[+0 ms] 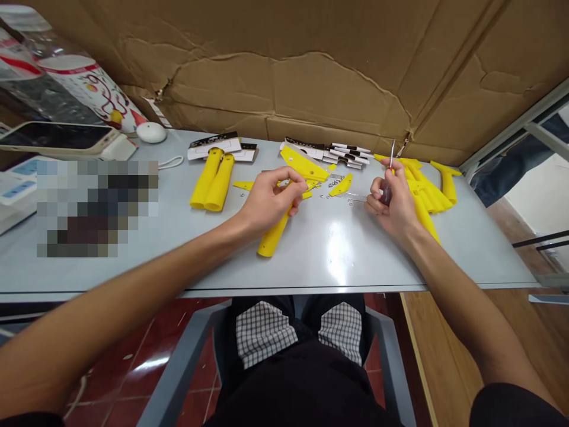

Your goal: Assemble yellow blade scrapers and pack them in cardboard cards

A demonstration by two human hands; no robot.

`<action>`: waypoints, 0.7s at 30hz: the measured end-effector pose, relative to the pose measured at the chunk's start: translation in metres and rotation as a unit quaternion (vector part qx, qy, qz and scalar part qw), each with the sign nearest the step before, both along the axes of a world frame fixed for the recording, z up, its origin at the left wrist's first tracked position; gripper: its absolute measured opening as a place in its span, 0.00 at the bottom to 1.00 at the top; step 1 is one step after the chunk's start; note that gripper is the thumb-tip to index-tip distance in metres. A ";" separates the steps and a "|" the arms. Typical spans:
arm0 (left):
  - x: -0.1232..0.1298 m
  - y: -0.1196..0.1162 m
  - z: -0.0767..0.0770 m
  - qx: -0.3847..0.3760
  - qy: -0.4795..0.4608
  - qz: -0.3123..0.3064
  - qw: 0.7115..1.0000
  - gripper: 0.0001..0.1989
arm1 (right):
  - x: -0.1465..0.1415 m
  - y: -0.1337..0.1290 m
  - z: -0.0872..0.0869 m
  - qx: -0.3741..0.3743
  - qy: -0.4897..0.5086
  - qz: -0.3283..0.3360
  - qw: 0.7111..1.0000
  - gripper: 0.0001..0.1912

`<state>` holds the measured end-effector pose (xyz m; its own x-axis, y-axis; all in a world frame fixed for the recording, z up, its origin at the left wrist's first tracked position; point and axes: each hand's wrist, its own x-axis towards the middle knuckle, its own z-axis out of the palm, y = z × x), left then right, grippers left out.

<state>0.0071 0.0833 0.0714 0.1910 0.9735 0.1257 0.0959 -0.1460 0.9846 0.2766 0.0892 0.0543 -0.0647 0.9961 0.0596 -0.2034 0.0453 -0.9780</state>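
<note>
My left hand [276, 198] is closed at the upper end of a yellow tubular handle [272, 238], whose lower end points toward the table's front edge. Its fingertips are partly hidden, so any small piece between them does not show. In my closed right hand [393, 198] is a screwdriver [392, 155], its metal shaft pointing upward. Between the hands lie a flat yellow plate with holes [304, 164], a smaller yellow piece [341, 185], and several small metal screws [334, 181]. A thin clear strip [355, 196] lies close to my right hand.
Two yellow handles [214, 181] lie left, by black-and-white card sleeves [222, 146]. More card sleeves [347, 155] sit behind the plate. Several yellow parts [429, 193] are piled right. Bottles [84, 83], a phone [57, 136] and a power strip [20, 190] occupy the left; cardboard [311, 89] stands behind.
</note>
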 end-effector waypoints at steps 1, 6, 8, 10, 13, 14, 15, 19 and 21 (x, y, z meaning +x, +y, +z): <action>0.000 0.000 0.000 0.001 -0.002 -0.001 1.000 0.08 | 0.000 0.000 0.000 0.001 0.005 0.005 1.000 0.21; -0.001 0.001 -0.001 0.000 -0.004 -0.007 1.000 0.09 | 0.004 0.005 -0.004 -0.018 0.028 0.020 0.999 0.19; -0.001 0.000 0.000 0.000 -0.004 -0.005 1.000 0.09 | 0.005 0.006 -0.005 -0.024 0.029 0.019 0.999 0.20; -0.001 0.000 0.000 -0.002 -0.002 -0.005 1.000 0.09 | 0.005 0.008 -0.006 -0.021 0.020 0.009 1.000 0.23; -0.001 0.000 0.000 -0.001 -0.002 -0.006 1.000 0.09 | 0.002 0.008 -0.006 -0.017 0.001 -0.020 1.000 0.21; -0.001 0.000 0.000 0.001 -0.003 -0.007 1.000 0.09 | 0.001 0.007 -0.006 -0.017 -0.006 -0.028 0.999 0.21; -0.001 0.001 -0.001 0.003 -0.003 -0.008 1.000 0.09 | 0.001 0.007 -0.005 -0.015 -0.012 -0.036 0.999 0.20; -0.001 0.002 -0.003 0.010 -0.004 -0.008 1.000 0.09 | 0.000 0.008 -0.006 0.007 -0.032 -0.040 0.999 0.24; -0.002 0.002 -0.004 0.011 -0.005 -0.009 1.000 0.09 | 0.001 0.008 -0.008 0.020 -0.042 -0.045 0.998 0.26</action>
<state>0.0056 0.0858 0.0677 0.2069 0.9669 0.1496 0.0832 -0.1697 0.9820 0.2780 0.0973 0.0468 0.0176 0.9951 0.0969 -0.1147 0.0983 -0.9885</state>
